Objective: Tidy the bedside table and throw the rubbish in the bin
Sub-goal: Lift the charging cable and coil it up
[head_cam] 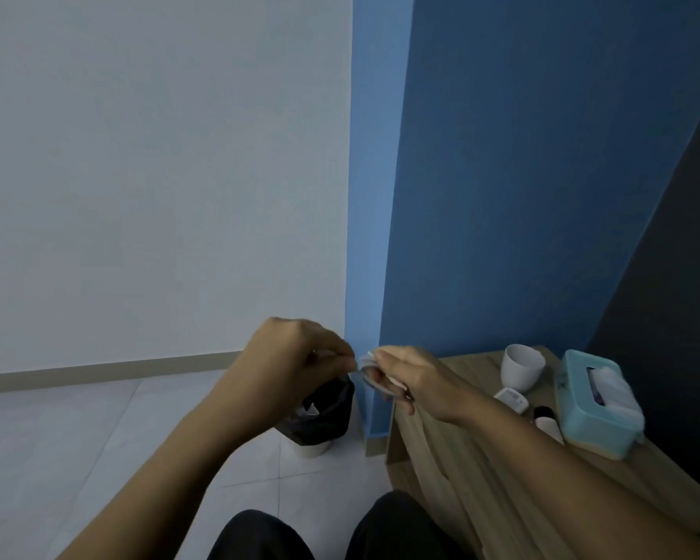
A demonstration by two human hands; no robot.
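My left hand and my right hand meet in the air just above the bin, a small white bin lined with a black bag and holding some white scraps. My right hand holds a small wad of white and silvery rubbish. The fingers of my left hand pinch its left edge. The wooden bedside table stands to the right of the bin, under my right forearm.
On the table stand a white cup, a teal tissue box, a small white device and a white tube with a dark cap. A blue wall rises behind it. Pale floor tiles spread to the left.
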